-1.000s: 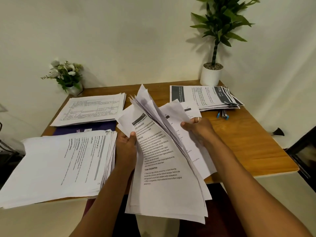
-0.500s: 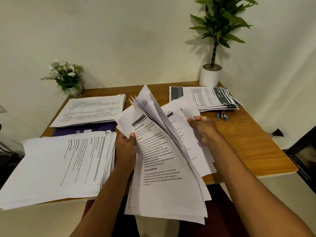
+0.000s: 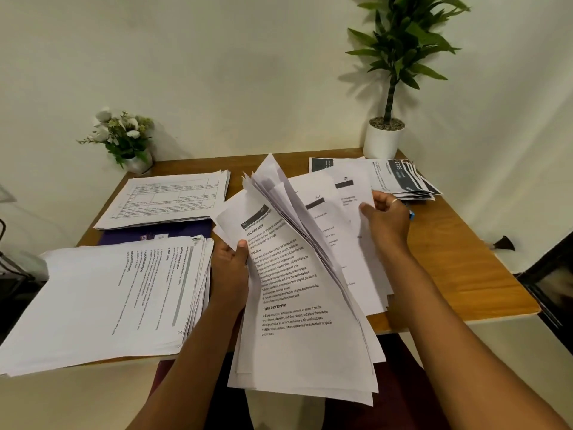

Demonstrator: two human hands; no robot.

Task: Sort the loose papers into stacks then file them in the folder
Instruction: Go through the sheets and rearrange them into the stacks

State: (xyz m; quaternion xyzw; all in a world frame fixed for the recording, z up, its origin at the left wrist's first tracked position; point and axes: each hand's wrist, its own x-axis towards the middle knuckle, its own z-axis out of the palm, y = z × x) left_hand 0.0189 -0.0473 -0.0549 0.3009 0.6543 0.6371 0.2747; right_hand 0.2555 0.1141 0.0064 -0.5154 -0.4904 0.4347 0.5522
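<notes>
My left hand [image 3: 231, 268] grips a thick bundle of loose printed papers [image 3: 297, 321] by its left edge, thumb on the top sheet; the bundle hangs over the table's front edge. My right hand [image 3: 386, 217] pinches a single sheet [image 3: 350, 187] lifted off the bundle, held above a pile of papers [image 3: 366, 274] lying to the right. A tall stack [image 3: 102, 302] sits front left, a stack of table forms [image 3: 167, 200] back left, and a stack with dark headers [image 3: 400, 178] back right. A purple folder [image 3: 161, 232] peeks out under the back left stack.
The wooden table [image 3: 465, 268] stands against a white wall. A small white flower pot [image 3: 128, 141] is at the back left corner and a tall green plant in a white pot [image 3: 387, 131] at the back right. A blue pen [image 3: 411, 215] lies behind my right hand.
My right hand has moved away from the bundle toward the back right, carrying one sheet with it. My left hand and the bundle have stayed in place.
</notes>
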